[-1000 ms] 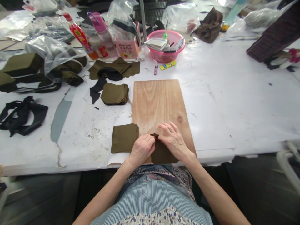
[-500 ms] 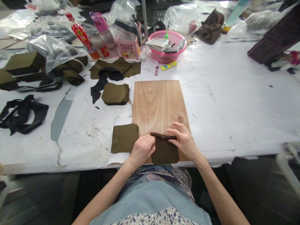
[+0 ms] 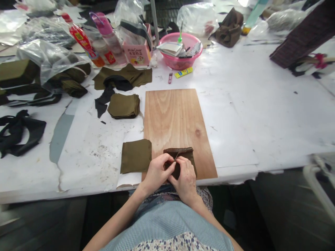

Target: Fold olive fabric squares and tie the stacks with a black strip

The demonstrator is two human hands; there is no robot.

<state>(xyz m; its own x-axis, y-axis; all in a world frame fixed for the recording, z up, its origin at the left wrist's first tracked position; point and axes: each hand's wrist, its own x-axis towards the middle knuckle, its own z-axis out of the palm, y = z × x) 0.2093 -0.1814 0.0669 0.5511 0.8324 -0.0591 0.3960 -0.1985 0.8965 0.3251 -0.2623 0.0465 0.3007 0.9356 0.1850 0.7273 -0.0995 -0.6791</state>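
A dark olive-brown fabric piece (image 3: 187,153) lies at the near end of the wooden board (image 3: 171,118), with a folded or rolled band along its far edge. Over it, my left hand (image 3: 158,171) and my right hand (image 3: 185,178) meet with fingertips pinched around a thin brown strip (image 3: 177,155). The strip's free end points away from me; my fingers hide the rest. My right hand covers much of the fabric piece. Just left of my left hand sits a stack of olive fabric pieces (image 3: 136,156), partly on the board's edge.
A second stack of olive pieces (image 3: 123,105) lies left of the board, near black fabric scraps (image 3: 104,99). Behind the board are small pink snips (image 3: 170,78), a yellow tube (image 3: 183,72) and a pink basin (image 3: 180,62). A red bottle (image 3: 82,40) stands farther left.
My right hand has moved from the folded edge's right end to join my left hand and now pinches the strip. The band along the far edge lies straighter. The view has shifted slightly.
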